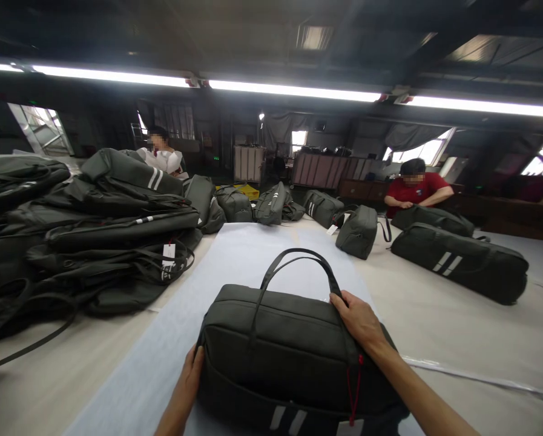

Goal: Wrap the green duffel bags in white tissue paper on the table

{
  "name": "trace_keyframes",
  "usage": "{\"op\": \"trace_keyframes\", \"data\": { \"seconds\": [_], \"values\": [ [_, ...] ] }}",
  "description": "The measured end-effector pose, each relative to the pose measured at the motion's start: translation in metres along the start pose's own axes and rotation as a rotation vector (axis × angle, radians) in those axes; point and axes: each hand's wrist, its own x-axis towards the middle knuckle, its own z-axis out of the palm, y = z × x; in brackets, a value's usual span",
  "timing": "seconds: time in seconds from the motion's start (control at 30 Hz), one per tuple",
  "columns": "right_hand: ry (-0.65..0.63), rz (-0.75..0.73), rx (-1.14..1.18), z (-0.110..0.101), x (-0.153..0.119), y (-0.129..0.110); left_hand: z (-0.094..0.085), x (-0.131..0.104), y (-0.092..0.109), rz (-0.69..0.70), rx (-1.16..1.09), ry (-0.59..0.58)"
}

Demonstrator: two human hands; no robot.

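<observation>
A dark green duffel bag (pixel 293 339) stands upright on the white sheet in front of me, its two loop handles (pixel 301 254) arching above the top. Two pale stripes mark its front near the bottom. A red cord (pixel 353 390) hangs from the right side with a white tag (pixel 350 427) cut off by the frame edge. My left hand (pixel 190 375) grips the bag's left end, its fingers partly hidden. At the top right, my right hand (pixel 359 321) holds the base of a handle, with thumb and fingers closed around the strap.
Many similar bags lie in a heap (pixel 117 236) on the left. Several filled bags (pixel 271 203) stand along the far end; a long striped bag (pixel 462 260) lies right. A person in a red shirt (pixel 419 191) handles another bag. A second person (pixel 162 154) is behind the heap.
</observation>
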Motion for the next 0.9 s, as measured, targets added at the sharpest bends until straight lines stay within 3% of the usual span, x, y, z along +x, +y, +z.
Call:
{"op": "trace_keyframes", "data": {
  "seconds": [0.1, 0.13, 0.2, 0.23, 0.27, 0.33, 0.4, 0.53, 0.67, 0.73, 0.83, 0.9],
  "values": [
    [-0.063, -0.009, 0.213, -0.002, 0.012, -0.001, -0.015, -0.002, 0.043, 0.044, 0.129, 0.119],
    [-0.094, -0.012, 0.300, -0.003, 0.017, -0.004, -0.019, -0.007, 0.068, 0.153, 0.182, 0.200],
    [-0.142, -0.005, 0.441, -0.007, 0.028, -0.011, -0.020, -0.019, 0.125, 0.503, 0.244, 0.343],
    [-0.156, 0.003, 0.481, -0.009, 0.033, -0.015, -0.017, -0.027, 0.155, 0.674, 0.261, 0.321],
    [-0.167, 0.016, 0.520, -0.011, 0.037, -0.020, -0.010, -0.035, 0.184, 0.831, 0.257, 0.259],
    [-0.188, 0.041, 0.587, -0.016, 0.041, -0.032, 0.013, -0.047, 0.232, 1.030, 0.285, -0.079],
    [-0.209, 0.051, 0.641, -0.022, 0.042, -0.042, 0.041, -0.051, 0.265, 1.062, 0.338, -0.324],
    [-0.226, 0.000, 0.717, -0.039, 0.036, -0.057, 0.090, -0.042, 0.291, 0.916, 0.380, -0.412],
    [-0.169, -0.255, 0.459, -0.057, 0.016, -0.057, 0.106, -0.047, 0.297, 0.900, 0.231, -0.452],
    [-0.147, -0.305, 0.269, -0.059, -0.004, -0.049, 0.100, -0.056, 0.297, 1.004, 0.173, -0.331],
    [-0.104, -0.293, 0.142, -0.047, -0.041, -0.025, 0.084, -0.059, 0.295, 1.203, 0.161, 0.031],
    [0.004, -0.356, 0.104, -0.031, -0.065, -0.006, 0.075, -0.050, 0.291, 1.141, 0.189, 0.130]
  ]
}}
